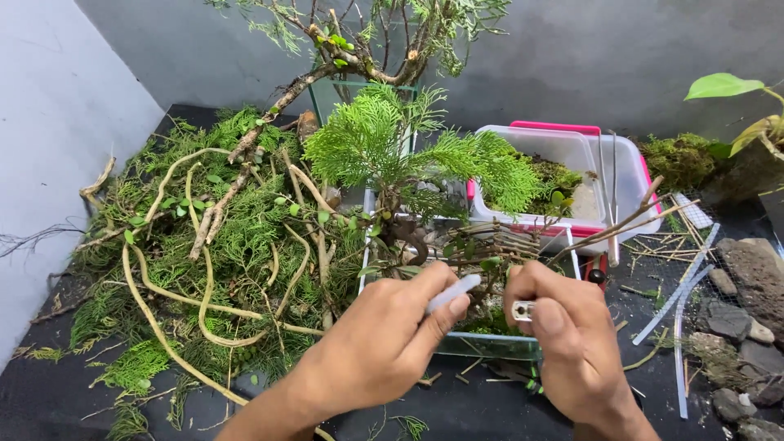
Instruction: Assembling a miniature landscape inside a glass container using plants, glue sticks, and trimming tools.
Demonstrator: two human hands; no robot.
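Planting well advanced: small glass tank, near centre on tabletop, already filled with conifer sprigs. White tube pinched in left hand; small metal clip gripped in right hand. Trimmings left uncleared.

small metal piece mostly hidden by right hand, forearms cut off below

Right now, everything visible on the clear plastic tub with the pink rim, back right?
The clear plastic tub is a rectangular, translucent container with rounded corners and a pink rim, looking like thin moulded plastic. It sits open, upright on the dark table behind the small glass tank, right of the green conifer sprig. Inside lie dark soil and green moss, mostly on the left. Long metal tweezers rest across its right part, and thin bare twigs cross its front edge. Neither hand touches it.
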